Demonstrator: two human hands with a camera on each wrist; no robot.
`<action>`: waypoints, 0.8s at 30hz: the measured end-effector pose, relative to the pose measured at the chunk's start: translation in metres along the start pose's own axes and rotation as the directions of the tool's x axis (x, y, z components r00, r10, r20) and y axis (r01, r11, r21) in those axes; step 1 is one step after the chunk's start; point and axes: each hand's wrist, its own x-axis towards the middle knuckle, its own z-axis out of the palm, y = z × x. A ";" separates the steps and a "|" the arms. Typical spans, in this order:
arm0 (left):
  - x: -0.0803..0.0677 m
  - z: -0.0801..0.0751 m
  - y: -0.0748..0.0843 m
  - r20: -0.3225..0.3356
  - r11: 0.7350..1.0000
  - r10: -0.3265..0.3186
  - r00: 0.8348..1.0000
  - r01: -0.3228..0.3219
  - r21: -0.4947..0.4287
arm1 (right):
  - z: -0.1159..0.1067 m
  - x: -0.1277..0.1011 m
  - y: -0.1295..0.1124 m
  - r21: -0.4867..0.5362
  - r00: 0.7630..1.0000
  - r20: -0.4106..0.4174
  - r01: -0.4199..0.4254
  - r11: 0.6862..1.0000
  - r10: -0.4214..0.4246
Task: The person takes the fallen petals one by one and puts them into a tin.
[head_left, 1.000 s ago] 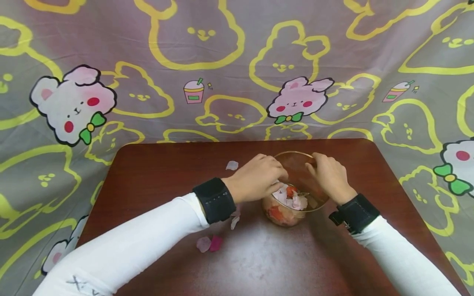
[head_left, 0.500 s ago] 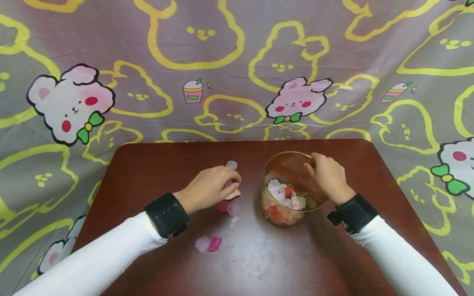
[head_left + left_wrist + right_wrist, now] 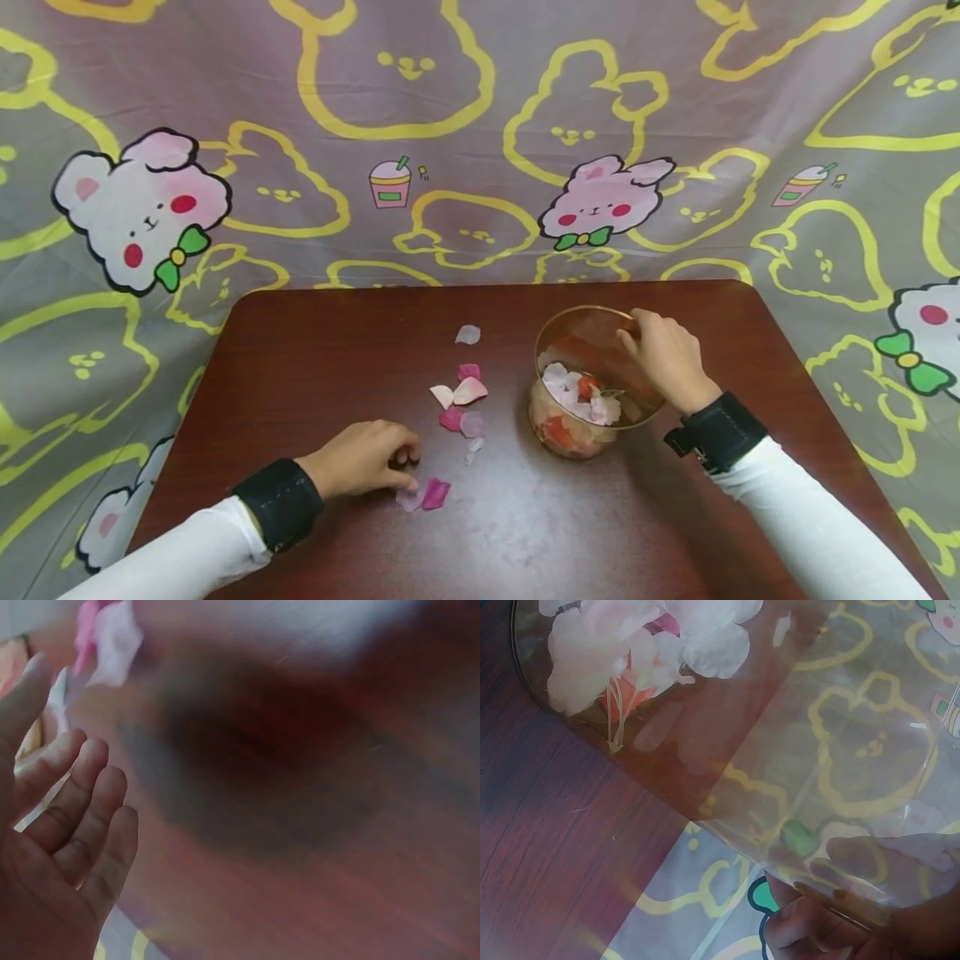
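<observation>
My right hand [image 3: 670,360] grips the rim of a clear, amber-tinted bowl [image 3: 588,337] with a gold edge, thumb inside and fingers outside. The bowl's wide mouth faces me, and pale and orange-red petals [image 3: 562,383] lie in its lower part. In the right wrist view, the hand [image 3: 817,922] pinches the edge and the pale petals [image 3: 630,645] show inside. My left hand [image 3: 367,458] is low over the table, thumb and fingertips right at a pale petal [image 3: 408,500]. A magenta petal [image 3: 436,493] lies beside it. The left wrist view shows relaxed, parted fingers [image 3: 109,795].
More loose petals [image 3: 470,390], pink, cream and pale, form a line left of the bowl. A single pale petal [image 3: 468,334] lies farther back. The brown wooden table [image 3: 337,350] meets a cartoon-print cloth [image 3: 480,100] behind.
My left hand has left the bowl's mouth, passed over the middle petals and come down left to the pale petal near the front. My right hand keeps its grip on the rim.
</observation>
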 end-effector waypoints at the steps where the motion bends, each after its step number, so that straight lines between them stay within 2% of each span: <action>1: -0.002 0.003 0.000 0.011 1.000 0.008 1.000 -0.008 0.005 | 0.000 0.000 0.000 0.002 1.000 0.001 0.000 1.000 0.000; 9: -0.006 0.016 0.001 0.031 0.992 0.073 0.997 -0.075 0.099 | 0.000 0.000 -0.001 0.012 1.000 -0.004 0.007 1.000 -0.007; 16: -0.010 0.018 0.000 0.035 0.995 0.066 0.997 -0.069 0.075 | -0.001 0.000 -0.001 0.011 1.000 -0.003 0.008 1.000 -0.008; 24: -0.010 0.010 -0.006 -0.026 0.995 0.059 0.998 -0.057 0.085 | -0.001 0.000 -0.001 0.010 1.000 -0.002 0.005 1.000 -0.005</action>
